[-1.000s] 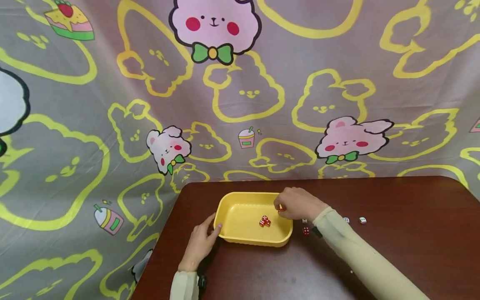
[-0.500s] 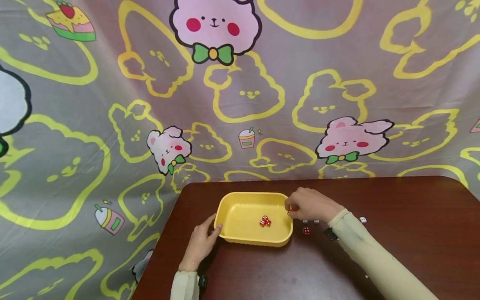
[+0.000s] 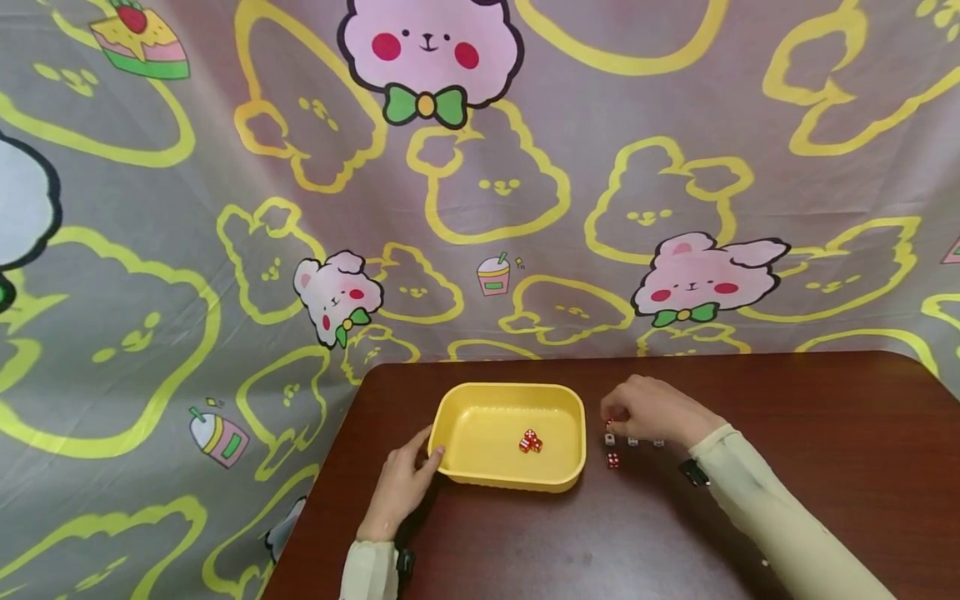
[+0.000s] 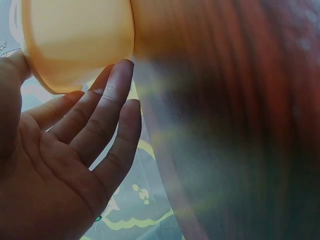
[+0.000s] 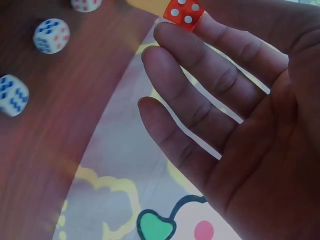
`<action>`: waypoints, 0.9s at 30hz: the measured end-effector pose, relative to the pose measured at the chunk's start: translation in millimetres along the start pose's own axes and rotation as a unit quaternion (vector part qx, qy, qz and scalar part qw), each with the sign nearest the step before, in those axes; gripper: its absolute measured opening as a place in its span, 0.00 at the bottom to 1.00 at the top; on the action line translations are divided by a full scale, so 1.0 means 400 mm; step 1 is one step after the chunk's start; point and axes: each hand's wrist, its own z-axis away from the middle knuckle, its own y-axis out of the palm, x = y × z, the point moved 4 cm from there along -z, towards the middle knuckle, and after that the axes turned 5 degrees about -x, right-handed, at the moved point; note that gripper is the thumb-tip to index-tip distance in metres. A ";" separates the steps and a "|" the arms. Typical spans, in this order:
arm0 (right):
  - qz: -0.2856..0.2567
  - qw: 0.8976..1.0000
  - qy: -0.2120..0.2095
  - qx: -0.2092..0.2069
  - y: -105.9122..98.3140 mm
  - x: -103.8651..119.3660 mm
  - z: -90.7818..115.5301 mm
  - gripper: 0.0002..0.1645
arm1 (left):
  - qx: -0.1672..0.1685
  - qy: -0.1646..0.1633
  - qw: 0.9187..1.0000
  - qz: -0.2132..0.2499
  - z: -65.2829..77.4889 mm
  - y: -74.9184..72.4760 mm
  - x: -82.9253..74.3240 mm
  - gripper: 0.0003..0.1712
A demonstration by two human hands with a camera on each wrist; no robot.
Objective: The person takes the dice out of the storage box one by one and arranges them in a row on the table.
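Observation:
My right hand (image 3: 660, 410) pinches a translucent red die (image 5: 184, 12) with white pips, just right of the yellow tray (image 3: 510, 482). Below those fingertips, white dice (image 5: 51, 36) stand in a row on the table, with a red die (image 3: 612, 460) in front of them. Inside the tray, three red dice (image 3: 531, 442) sit close together, right of its middle. At the tray's left end my left hand (image 3: 401, 487) holds the wall, thumb over the rim and fingers outside. In the left wrist view the fingertips (image 4: 122, 72) lie against the tray's outer side.
The dark brown wooden table (image 3: 810, 467) has rounded back corners. A patterned cloth (image 3: 525, 208) hangs behind it and along its left side. A tiny pale speck (image 3: 765, 563) shows beside the right sleeve.
My right hand has moved right, from over the tray's right end to above the row of white dice, carrying the red die. The left hand, tray and dice inside stay put.

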 end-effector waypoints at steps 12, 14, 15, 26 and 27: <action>0.008 0.999 0.032 0.012 0.028 -0.025 0.041 0.03 | 0.004 0.000 1.000 0.002 -0.001 0.004 0.002 0.27; 0.007 0.999 0.032 0.011 0.034 -0.029 0.047 0.02 | 0.004 -0.003 1.000 0.004 -0.001 0.003 0.002 0.26; 0.007 0.999 0.032 0.010 0.037 -0.031 0.049 0.02 | 0.003 -0.002 1.000 0.004 -0.001 0.003 0.001 0.26; 0.008 0.999 0.032 -0.011 0.065 -0.049 0.079 0.09 | 0.006 0.003 1.000 0.008 0.001 0.002 -0.002 0.26; 0.007 0.999 0.034 -0.011 0.068 -0.051 0.082 0.09 | 0.006 0.004 1.000 0.009 0.001 0.002 -0.003 0.26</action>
